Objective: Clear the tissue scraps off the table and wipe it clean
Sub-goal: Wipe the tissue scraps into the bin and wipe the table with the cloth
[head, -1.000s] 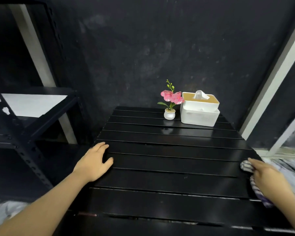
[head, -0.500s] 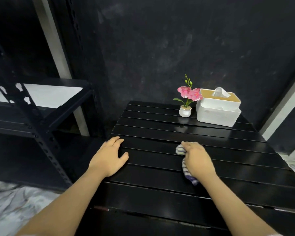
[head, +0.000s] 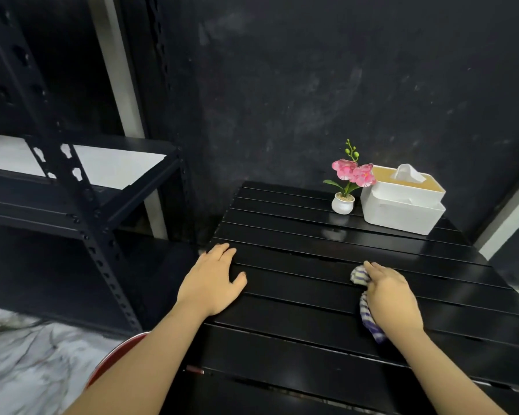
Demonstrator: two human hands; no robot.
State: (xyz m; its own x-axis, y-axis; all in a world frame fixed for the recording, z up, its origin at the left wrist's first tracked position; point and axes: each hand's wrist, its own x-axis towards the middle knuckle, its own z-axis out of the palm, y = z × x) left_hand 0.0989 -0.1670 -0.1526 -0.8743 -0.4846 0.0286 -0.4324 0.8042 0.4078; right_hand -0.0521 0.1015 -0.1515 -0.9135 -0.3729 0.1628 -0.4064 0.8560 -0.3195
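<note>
Head view: right hand (head: 391, 295) is clenched around a striped cloth (head: 368, 319), pressing it onto the black slatted table (head: 297, 339) right of centre. Left hand (head: 212, 281) lies flat with fingers released at the table's left edge. A tissue box (head: 402, 202) and potted flower (head: 346, 187) stand at the far edge.

Cloth sweeps in from the right edge, then back a little

The right hand (head: 391, 298), its grip bunched on the striped cloth (head: 367, 314), sits right of the tabletop's (head: 297, 339) middle; a second ago it was at the far right edge, and half a second ago it was closer to the left hand (head: 212, 283). The gap between the two hands is now wider again.
</note>
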